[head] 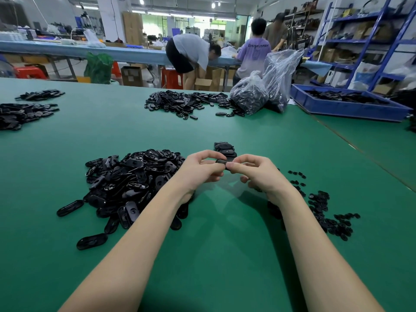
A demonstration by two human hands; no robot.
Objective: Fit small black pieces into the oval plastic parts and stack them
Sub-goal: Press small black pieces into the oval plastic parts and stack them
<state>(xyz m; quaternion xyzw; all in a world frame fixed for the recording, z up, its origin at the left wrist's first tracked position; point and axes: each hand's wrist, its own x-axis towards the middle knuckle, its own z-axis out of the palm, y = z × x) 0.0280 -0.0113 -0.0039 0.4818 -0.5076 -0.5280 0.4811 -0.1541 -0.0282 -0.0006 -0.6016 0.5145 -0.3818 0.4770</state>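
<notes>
**Both hands on one oval part**

We hold one oval part (pixel 221 162) between left hand (pixel 198 170) and right hand (pixel 256 173), fingertips pinching it above the green table (pixel 225 244). Oval parts pile (pixel 132 179) sits left, small black pieces (pixel 326 210) right, short stack (pixel 225 149) just behind our hands.

Bare forearms and hands (pixel 227 172), seemingly no sleeves.

Blurred lettering across the purple shirt (pixel 254 55) back; not legible
</notes>
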